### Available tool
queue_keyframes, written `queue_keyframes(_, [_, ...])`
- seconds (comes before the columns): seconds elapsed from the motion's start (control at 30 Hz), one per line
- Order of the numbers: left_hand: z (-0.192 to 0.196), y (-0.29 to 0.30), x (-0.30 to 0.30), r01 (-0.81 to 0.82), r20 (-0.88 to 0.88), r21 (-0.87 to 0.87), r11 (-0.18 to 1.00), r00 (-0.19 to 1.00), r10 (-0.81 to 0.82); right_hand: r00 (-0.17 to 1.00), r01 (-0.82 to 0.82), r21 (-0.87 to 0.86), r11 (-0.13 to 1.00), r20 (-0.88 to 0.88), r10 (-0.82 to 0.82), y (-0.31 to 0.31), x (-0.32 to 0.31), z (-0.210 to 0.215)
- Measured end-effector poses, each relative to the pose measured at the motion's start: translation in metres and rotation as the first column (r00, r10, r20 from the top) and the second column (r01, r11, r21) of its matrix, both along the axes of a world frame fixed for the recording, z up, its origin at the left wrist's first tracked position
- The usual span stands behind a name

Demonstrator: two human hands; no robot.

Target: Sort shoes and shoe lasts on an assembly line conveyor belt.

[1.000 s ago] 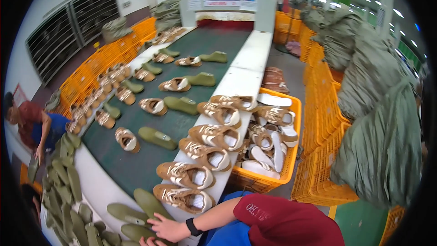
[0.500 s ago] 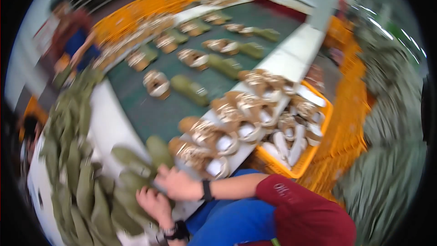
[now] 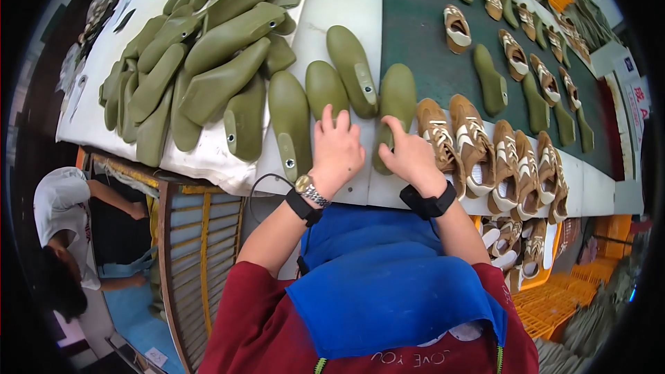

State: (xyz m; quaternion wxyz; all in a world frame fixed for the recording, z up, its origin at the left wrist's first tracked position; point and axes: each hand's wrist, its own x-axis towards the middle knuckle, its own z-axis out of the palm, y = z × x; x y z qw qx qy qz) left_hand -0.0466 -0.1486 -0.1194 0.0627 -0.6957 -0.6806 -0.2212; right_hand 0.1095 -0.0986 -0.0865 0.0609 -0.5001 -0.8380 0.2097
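White bench, piled olive shoe lasts. My left hand flat, unclenched, beside one last; right hand fingering another last, grip unclear. Green conveyor, tan shoes. Orange crate partly cut off.

Seen at the far right rim: a white banner sign with red characters, curved along the conveyor's end. Just above it, a small blue square label on pale housing. No packages or screens made out.
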Motion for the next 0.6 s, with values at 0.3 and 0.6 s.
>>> queue_keyframes(0.3, [0.008, -0.011, 0.023, -0.074, -0.563, -0.463, 0.883, 0.794, -0.229, 0.999, 0.0, 0.046, 0.999, -0.034, 0.001, -0.003, 0.005, -0.004])
queue_keyframes(0.6, [0.015, -0.007, 0.024, -0.121, -0.643, -0.5, 0.857, 0.715, -0.275, 0.998, 0.008, 0.033, 0.999, -0.062, -0.006, 0.001, 0.001, 0.0])
